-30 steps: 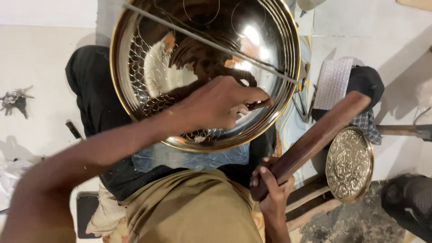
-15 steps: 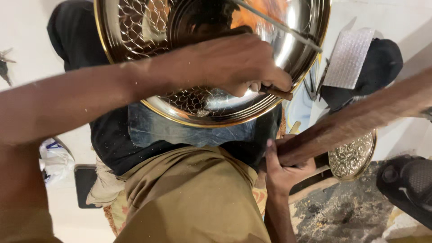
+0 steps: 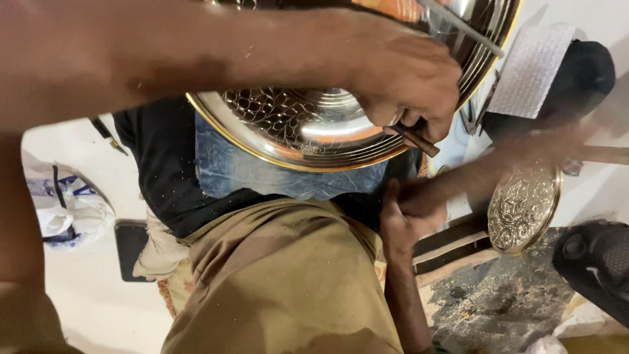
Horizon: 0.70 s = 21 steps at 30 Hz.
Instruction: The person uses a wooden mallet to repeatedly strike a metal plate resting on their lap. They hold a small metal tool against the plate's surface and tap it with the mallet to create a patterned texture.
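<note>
Metalwork fills the middle of the view: a large round tray [image 3: 308,131] of shiny silver-coloured metal with a gold rim and a punched leaf pattern rests tilted on a blue cloth [image 3: 262,177] across the person's lap. It looks stiff, fairly heavy and smooth enough to slip, so the rim seems the sure place to take hold; the patterned face would likely dent under a stray blow. Over its lower right edge the left hand [image 3: 406,78] is closed around a short dark punch [image 3: 413,137], whose tip touches the tray near the rim. Just below and right of the tray, the right hand [image 3: 406,216] grips a long wooden mallet [image 3: 511,164], blurred, raised clear of the punch. Further out, a small embossed oval plate [image 3: 524,206] leans by wooden slats, and a white plastic bag [image 3: 65,210] lies at left
</note>
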### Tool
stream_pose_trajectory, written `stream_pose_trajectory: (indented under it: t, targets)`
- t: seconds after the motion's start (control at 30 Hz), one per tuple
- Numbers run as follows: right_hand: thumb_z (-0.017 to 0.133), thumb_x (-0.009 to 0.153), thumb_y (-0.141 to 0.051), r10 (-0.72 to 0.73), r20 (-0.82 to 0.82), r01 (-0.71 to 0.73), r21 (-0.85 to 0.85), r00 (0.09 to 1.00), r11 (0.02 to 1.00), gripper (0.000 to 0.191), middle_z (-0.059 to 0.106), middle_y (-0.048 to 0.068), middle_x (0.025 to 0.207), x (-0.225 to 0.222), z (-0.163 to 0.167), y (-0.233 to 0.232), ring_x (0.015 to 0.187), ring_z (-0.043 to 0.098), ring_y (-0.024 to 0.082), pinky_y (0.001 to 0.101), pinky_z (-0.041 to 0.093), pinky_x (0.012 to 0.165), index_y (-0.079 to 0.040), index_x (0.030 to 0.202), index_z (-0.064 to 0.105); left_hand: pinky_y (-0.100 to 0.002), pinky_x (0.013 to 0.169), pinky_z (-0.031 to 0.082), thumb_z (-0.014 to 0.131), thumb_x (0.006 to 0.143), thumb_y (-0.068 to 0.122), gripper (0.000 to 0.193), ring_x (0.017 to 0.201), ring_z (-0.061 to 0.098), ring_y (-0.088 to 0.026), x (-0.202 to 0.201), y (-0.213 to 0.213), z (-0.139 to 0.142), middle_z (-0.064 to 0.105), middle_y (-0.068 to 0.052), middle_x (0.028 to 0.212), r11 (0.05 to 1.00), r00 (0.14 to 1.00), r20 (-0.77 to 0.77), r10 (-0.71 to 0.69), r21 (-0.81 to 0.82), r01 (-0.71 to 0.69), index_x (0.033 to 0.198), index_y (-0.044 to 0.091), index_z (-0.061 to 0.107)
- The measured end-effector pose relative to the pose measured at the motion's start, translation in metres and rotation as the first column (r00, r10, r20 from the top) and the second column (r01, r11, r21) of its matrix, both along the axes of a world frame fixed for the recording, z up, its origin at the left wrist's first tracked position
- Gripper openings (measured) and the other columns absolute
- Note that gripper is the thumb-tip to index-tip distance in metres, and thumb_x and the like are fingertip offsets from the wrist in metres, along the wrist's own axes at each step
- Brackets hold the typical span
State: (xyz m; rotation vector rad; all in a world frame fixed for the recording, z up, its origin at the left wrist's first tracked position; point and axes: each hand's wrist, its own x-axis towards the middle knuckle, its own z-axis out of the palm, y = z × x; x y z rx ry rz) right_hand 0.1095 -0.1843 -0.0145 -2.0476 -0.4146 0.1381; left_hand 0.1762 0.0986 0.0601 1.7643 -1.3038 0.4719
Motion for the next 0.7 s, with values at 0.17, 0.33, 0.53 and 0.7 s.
stream_pose_trajectory:
  t: [0.17, 0.33, 0.53, 0.7]
  targets:
    - [0.079, 0.085, 0.006, -0.108, -0.015, 0.11, 0.126, 0.994, 0.986, 0.022, 0.064, 0.004, 0.084, -0.004, -0.009, 0.008, 0.069, 0.061, 0.01, 0.0259, 0.052, 0.063, 0.0, 0.097, 0.061, -0.045, 0.062, 0.051, 0.077, 0.075, 0.01, 0.014, 0.073, 0.071, -0.024, 0.002, -0.001, 0.018, 0.075, -0.009, 0.077, 0.837, 0.936, -0.345, 0.068, 0.531, 0.135, 0.087, 0.003, 0.073]
    - [0.077, 0.088, 0.009, -0.054, 0.161, 0.032, 0.136, 0.985, 0.99, 0.019, 0.067, 0.006, 0.095, -0.006, -0.015, 0.007, 0.079, 0.062, 0.013, 0.0264, 0.051, 0.071, -0.001, 0.096, 0.063, -0.041, 0.065, 0.056, 0.075, 0.072, 0.008, 0.026, 0.088, 0.07, -0.02, -0.002, -0.002, 0.028, 0.075, -0.002, 0.088, 0.851, 0.886, -0.434, 0.165, 0.516, 0.095, 0.097, 0.015, 0.075]
    - [0.078, 0.095, 0.011, -0.079, 0.17, 0.067, 0.077, 0.982, 0.995, 0.02, 0.067, 0.004, 0.079, -0.013, -0.008, 0.012, 0.064, 0.06, 0.01, 0.0241, 0.05, 0.062, -0.003, 0.088, 0.066, -0.045, 0.075, 0.055, 0.073, 0.075, 0.006, 0.024, 0.096, 0.069, -0.022, -0.003, 0.003, 0.031, 0.071, -0.003, 0.093, 0.782, 0.896, -0.409, 0.172, 0.61, 0.128, 0.098, 0.012, 0.076]
    - [0.079, 0.087, 0.006, -0.079, 0.042, 0.076, 0.081, 0.996, 0.994, 0.019, 0.064, 0.003, 0.085, -0.013, 0.002, 0.02, 0.071, 0.059, 0.012, 0.0258, 0.05, 0.064, 0.0, 0.097, 0.064, -0.044, 0.086, 0.05, 0.073, 0.075, 0.0, 0.032, 0.096, 0.064, -0.027, -0.003, 0.008, 0.016, 0.069, -0.005, 0.093, 0.981, 0.993, -0.114, -0.035, 0.188, 0.056, 0.105, 0.01, 0.074]
